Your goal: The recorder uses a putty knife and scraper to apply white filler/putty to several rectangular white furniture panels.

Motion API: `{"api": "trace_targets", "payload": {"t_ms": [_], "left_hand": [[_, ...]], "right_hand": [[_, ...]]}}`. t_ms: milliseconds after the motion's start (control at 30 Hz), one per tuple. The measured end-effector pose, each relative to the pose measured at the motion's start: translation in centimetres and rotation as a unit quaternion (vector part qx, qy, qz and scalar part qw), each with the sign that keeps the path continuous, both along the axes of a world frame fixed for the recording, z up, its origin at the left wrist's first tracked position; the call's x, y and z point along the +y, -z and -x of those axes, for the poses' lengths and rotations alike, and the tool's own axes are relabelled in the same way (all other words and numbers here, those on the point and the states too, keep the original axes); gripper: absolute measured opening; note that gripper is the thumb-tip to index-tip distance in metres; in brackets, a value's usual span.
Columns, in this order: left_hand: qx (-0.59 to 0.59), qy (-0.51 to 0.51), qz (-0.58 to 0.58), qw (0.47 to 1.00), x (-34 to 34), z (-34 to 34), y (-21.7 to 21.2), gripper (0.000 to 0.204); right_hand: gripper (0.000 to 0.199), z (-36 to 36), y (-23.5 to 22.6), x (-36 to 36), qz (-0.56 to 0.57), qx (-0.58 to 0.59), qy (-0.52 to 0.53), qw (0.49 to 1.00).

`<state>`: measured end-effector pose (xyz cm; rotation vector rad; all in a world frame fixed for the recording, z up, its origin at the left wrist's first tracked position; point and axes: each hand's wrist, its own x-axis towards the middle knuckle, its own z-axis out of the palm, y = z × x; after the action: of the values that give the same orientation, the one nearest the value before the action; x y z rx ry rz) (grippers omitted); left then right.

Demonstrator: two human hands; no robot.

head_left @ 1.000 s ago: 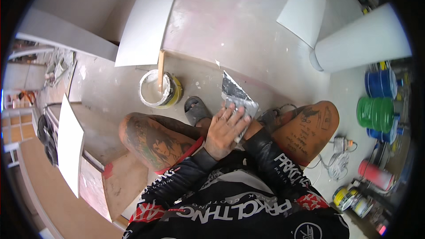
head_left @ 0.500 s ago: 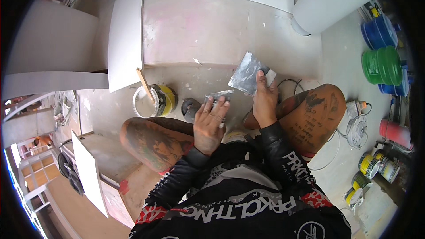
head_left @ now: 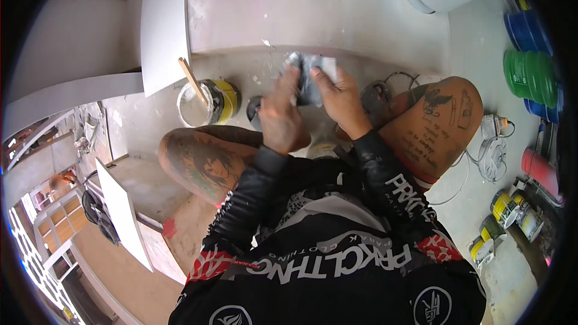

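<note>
crumpled grey-white sheet [head_left: 311,78] gripped in fingers of both left hand [head_left: 280,117] and right hand [head_left: 337,97], beside yellow-labelled paint can [head_left: 208,103]

Both hands cover most of the crumpled grey sheet [head_left: 310,78], the left hand [head_left: 280,117] hiding its lower edge, while the stick [head_left: 192,81] vanishes into the paint bucket [head_left: 208,103] and the blue drums [head_left: 530,30] are cut off at the rim.

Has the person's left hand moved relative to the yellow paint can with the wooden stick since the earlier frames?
Yes. The left hand rose from the lap to the grey crumpled sheet, level with the yellow paint can, meeting the right hand.
</note>
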<state>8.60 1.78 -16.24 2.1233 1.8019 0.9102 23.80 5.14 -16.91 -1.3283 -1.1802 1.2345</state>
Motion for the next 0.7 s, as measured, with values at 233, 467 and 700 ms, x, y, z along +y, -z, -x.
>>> {"api": "trace_targets", "payload": {"t_ms": [233, 467, 700], "left_hand": [[-0.733, -0.299, 0.201, 0.577, 0.3, 6.6, 0.3, 0.015], [-0.907, -0.032, 0.371, 0.195, -5.0, 7.5, 3.1, 0.012], [-0.875, 0.091, 0.446, 0.164, -5.3, 6.8, 2.8, 0.014]], "right_hand": [[0.02, -1.5, -0.4, -0.9, -0.046, -0.083, 0.119, 0.988], [0.05, 0.3, -5.0, -4.1, -0.399, -0.128, -0.191, 0.888], [0.045, 3.3, -1.5, -3.8, -0.233, -0.152, -0.218, 0.935]]}}
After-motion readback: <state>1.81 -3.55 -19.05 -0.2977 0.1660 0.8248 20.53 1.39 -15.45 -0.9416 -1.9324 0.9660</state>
